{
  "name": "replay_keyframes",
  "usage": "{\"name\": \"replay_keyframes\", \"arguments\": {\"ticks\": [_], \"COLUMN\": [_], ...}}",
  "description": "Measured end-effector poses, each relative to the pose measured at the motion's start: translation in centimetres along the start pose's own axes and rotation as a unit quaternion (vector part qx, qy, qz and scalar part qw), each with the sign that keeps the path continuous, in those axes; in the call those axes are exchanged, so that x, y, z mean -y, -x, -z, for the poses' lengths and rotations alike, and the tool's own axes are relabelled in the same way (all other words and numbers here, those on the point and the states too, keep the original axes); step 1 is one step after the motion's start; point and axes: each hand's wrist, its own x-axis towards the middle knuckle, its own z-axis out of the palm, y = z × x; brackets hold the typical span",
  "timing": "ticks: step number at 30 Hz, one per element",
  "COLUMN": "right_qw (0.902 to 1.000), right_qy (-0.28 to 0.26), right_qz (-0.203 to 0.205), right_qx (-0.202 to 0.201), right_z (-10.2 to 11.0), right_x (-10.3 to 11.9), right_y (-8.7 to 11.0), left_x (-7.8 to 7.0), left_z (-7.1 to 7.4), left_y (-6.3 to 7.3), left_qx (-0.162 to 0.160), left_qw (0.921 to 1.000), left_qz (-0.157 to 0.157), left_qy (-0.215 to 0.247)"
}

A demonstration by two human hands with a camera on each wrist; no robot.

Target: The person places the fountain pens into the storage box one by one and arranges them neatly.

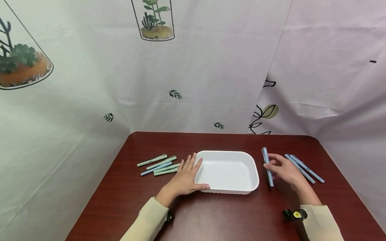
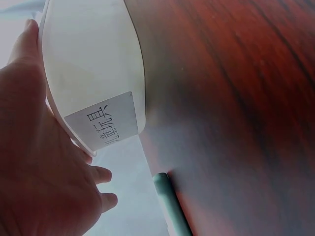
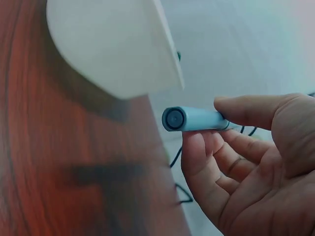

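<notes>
A white rectangular tray (image 1: 227, 191) stands in the middle of the table, its inside bare. My left hand (image 1: 187, 179) rests on its left rim, fingers spread and fairly straight; the left wrist view shows a label (image 2: 106, 122) on the tray's end wall. Just right of the tray, my right hand (image 1: 281, 169) pinches a light blue pen (image 1: 267, 167) between thumb and fingers. That pen (image 3: 194, 119) is held above the table, its round end toward the right wrist camera. Two or so more blue pens (image 1: 307, 169) lie beyond the right hand.
Left of the tray lies a loose group of several light green pens (image 1: 152, 160) with one blue pen (image 1: 156, 168) among them. The dark red-brown table (image 1: 211, 217) meets a pale printed cloth backdrop (image 1: 196, 67) at its far edge.
</notes>
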Motion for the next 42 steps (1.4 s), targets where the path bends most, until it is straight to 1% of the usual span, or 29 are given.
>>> {"name": "replay_keyframes", "arguments": {"ticks": [7,10,15,19,24,30,37,42], "right_qw": [0.9998,0.9998,0.9998,0.9998,0.9998,0.9999,0.9998,0.9996], "right_qy": [-0.01,-0.008,0.012,0.012,0.004,0.001,-0.008,-0.015], "right_qz": [0.018,0.02,0.016,0.015,0.017,0.009,0.001,-0.007], "right_qx": [0.005,0.004,0.001,-0.003,0.002,0.009,0.016,0.024], "right_z": [-1.0,-1.8,-2.9,-3.8,-4.7,-5.8,-7.0,-8.0], "right_x": [1.9,2.6,3.6,4.3,4.7,4.9,5.2,5.5], "right_y": [0.4,0.4,0.4,0.3,0.1,-0.3,-0.6,-0.8], "left_x": [-0.1,-0.1,-0.2,-0.2,-0.2,-0.3,-0.4,-0.5], "left_z": [0.2,0.1,0.1,0.1,0.2,0.2,0.3,0.3], "left_y": [0.1,0.1,0.1,0.0,0.1,0.1,0.0,0.0], "left_qx": [0.001,0.002,0.005,0.01,0.014,0.014,0.024,0.022], "left_qw": [1.0,1.0,1.0,0.9999,0.9998,0.9998,0.9994,0.9993], "left_qz": [0.0,0.0,0.005,0.011,0.014,0.014,0.022,0.022], "left_qy": [0.007,0.007,0.005,0.005,0.003,0.006,-0.014,-0.02]}}
